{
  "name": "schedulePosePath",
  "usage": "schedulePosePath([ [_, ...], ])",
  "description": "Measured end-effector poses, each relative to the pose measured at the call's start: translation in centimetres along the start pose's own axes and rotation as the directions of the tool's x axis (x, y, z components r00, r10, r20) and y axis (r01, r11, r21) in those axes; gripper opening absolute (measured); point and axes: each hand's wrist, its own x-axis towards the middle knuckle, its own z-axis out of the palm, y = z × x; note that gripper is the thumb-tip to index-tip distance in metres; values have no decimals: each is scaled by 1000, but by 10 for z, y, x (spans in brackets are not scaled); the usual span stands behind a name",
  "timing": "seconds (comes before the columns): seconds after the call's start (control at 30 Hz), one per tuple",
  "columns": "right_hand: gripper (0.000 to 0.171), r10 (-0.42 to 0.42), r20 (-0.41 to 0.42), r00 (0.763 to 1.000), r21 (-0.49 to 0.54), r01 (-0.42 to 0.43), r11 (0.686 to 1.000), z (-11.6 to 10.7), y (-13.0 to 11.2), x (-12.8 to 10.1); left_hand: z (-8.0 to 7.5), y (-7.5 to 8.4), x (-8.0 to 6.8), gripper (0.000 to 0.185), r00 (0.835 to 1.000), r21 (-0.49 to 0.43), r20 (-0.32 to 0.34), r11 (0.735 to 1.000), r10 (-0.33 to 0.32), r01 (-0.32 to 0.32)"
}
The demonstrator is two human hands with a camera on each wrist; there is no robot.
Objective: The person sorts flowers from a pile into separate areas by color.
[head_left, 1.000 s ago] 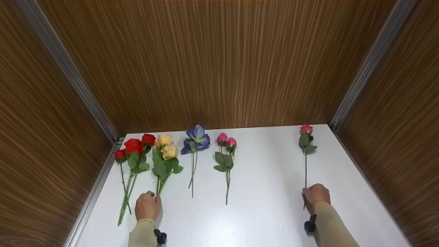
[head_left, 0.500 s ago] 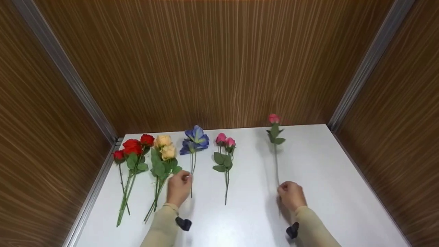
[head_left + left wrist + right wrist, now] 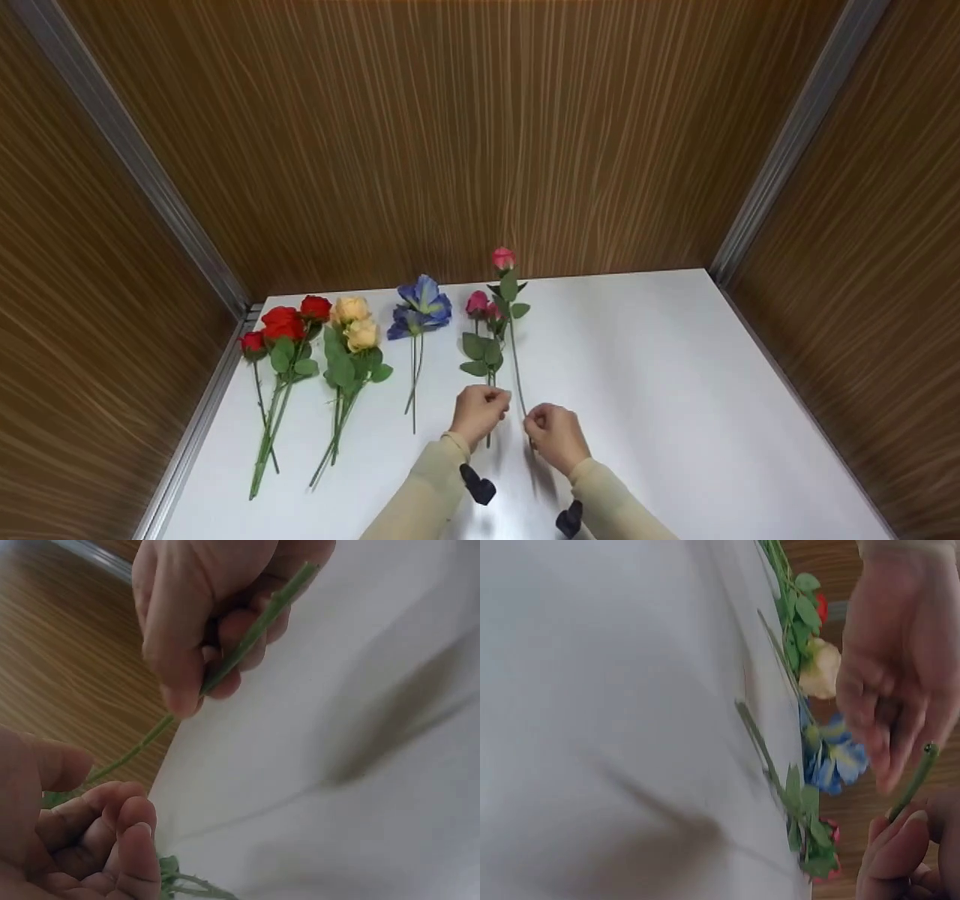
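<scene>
My right hand [image 3: 556,435] pinches the lower stem of a single pink rose [image 3: 503,259], held above the table with its bloom pointing to the back wall. In the left wrist view, the rose's green stem [image 3: 255,634] runs between the right thumb and fingers. My left hand [image 3: 478,414] is just left of it, over the stems of two pink roses [image 3: 477,303] lying on the table. Its fingers are loosely bent with a gap to the thumb, and nothing is held in them. The raised rose's leaves partly cover one lying bloom.
On the white table [image 3: 637,360], left of the pink roses, lie blue flowers [image 3: 424,300], peach roses [image 3: 363,334] and red roses [image 3: 283,324]. Brown wood-grain panels [image 3: 480,135] enclose the table at the back and both sides.
My right hand has carried the single pink rose leftward from the table's right side, lifting it. My left hand has left the peach roses' stems and moved right to the pink roses.
</scene>
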Motion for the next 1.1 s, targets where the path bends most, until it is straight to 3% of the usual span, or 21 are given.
schedulePosePath([
  [0.2, 9, -51, 11, 999, 5, 51, 999, 13, -9, 0, 10, 0, 4, 14, 1000, 4, 3, 1000, -25, 25],
  [0.6, 8, -46, 10, 999, 0, 46, 999, 30, -8, 9, 7, -14, 14, 8, 998, 43, -57, 999, -23, 26],
  [0.77, 3, -9, 34, 999, 32, 8, 999, 39, -8, 16, 3, -22, 21, 8, 994, 126, -107, 992, 20, -6],
  [0.9, 14, 7, 78, 997, 70, -13, 997, 46, -9, 19, -3, -28, 25, 8, 986, 196, -154, 980, 68, -37],
  [1.1, 15, 24, 113, 993, 33, -28, 999, 57, -9, 21, -10, -40, 28, 8, 981, 212, -178, 977, 70, -31],
])
